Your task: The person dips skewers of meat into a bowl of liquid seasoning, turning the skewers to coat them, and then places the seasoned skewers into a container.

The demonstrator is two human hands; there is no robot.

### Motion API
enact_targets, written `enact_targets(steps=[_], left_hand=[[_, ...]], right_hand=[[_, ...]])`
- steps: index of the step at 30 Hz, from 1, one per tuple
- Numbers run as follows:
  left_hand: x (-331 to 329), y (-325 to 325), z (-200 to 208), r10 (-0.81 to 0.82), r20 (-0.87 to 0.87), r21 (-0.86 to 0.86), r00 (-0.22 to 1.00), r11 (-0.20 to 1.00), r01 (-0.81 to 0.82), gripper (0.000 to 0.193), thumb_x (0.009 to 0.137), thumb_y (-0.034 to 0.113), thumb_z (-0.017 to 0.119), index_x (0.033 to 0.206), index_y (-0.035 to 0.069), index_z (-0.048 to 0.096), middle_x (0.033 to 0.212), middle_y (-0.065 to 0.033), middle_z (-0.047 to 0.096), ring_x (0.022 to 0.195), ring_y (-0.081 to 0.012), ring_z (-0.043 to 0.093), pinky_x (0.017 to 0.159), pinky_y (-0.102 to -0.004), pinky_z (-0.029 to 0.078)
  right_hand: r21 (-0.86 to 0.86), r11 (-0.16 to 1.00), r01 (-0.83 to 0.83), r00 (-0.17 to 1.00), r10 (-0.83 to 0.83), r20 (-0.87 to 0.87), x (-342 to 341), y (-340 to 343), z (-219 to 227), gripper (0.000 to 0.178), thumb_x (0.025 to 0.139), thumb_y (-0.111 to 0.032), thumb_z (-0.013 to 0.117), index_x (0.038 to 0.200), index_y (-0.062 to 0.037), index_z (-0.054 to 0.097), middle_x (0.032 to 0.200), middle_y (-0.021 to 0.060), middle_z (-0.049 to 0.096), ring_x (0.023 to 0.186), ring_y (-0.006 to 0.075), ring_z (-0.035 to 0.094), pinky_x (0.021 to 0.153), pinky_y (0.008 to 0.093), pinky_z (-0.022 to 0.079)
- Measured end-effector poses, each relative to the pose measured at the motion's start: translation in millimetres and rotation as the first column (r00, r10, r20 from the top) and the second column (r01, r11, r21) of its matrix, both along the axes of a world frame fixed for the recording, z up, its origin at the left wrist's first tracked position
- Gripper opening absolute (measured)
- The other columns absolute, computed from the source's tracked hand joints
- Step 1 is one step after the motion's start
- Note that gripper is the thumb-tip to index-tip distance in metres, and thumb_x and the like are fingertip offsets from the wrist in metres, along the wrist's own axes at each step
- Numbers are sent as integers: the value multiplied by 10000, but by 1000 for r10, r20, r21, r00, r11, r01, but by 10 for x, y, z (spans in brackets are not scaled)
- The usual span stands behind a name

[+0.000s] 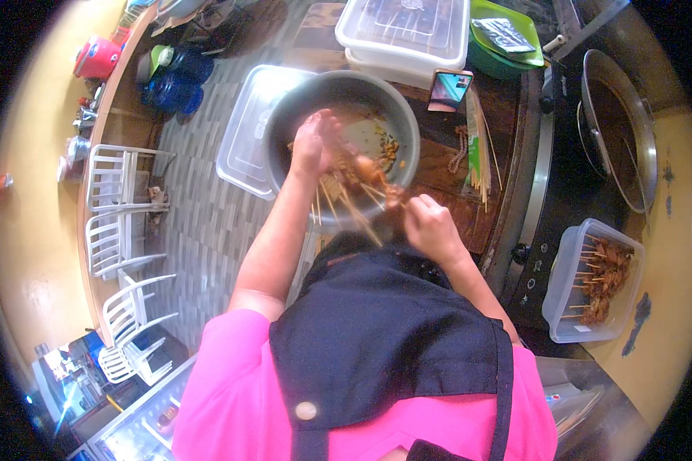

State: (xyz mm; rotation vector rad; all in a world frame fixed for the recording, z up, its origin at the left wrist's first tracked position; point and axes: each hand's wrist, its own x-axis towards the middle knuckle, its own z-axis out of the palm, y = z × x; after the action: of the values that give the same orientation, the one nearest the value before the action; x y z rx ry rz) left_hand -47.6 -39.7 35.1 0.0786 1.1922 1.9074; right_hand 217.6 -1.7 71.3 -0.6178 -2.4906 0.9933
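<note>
Has the left hand (315, 142) over the inside of a round grey bowl (407, 115), bare and blurred, with fingers partly unbent. Cannot tell through the smear whether gripping any stick there. Has the right hand (432, 224) just outside the bowl, past the lower right rim, curled nearly into a fist, with thumb and forefinger close to a brown piece at the end of the heap. Cannot tell whether pinching it or only lying beside it.

Shows the skewered meat (365, 169) in the bowl, below and to the right of the left hand, orange-brown, with pale sticks fanning toward the near rim. Shows also yellowish bits (390, 150) along the bowl's right side.

Overlaps, at the bowl's left, 1 translucent plastic rectangle (241, 146). Beyond the bowl, shows 1 white tub with a see-through lid (404, 27), and near it 1 phone (449, 91), propped up. To the right of that, shows bare sticks (480, 165) beside a green wrapper. Farther right, shows 1 wide metal pan (588, 84) and, nearer, 1 translucent tub (559, 300) with more skewers (606, 280) inside.
</note>
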Motion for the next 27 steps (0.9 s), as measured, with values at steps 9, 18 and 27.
enact_targets(steps=[9, 18, 27], left_hand=[[226, 28, 168, -11, -61, -26, 998, 1000, 9, 241, 911, 149, 340, 1086, 54, 477, 838, -93, 564, 791, -215, 549, 700, -334, 464], [287, -13, 85, -105, 77, 42, 991, 994, 102, 306, 908, 161, 330, 1172, 33, 415, 906, -122, 590, 815, -205, 547, 746, -321, 451], [157, -35, 130, -233, 274, 225, 933, 959, 173, 322, 905, 210, 365, 1157, 32, 457, 1100, -139, 541, 1052, -286, 499, 880, -412, 412]], right_hand=[[-53, 998, 44, 995, -48, -89, -58, -36, -20, 47, 696, 28, 528, 716, 13, 488, 681, 179, 503, 646, 353, 523, 576, 410, 441], [-16, 999, 39, 999, -39, -12, -100, -49, -44, 66, 719, -32, 524, 754, 8, 485, 741, 206, 531, 655, 383, 540, 582, 435, 471], [-106, 989, 103, 992, -110, -66, -100, -33, -73, 54, 688, -9, 545, 726, -2, 508, 719, 172, 537, 680, 345, 540, 624, 409, 454]])
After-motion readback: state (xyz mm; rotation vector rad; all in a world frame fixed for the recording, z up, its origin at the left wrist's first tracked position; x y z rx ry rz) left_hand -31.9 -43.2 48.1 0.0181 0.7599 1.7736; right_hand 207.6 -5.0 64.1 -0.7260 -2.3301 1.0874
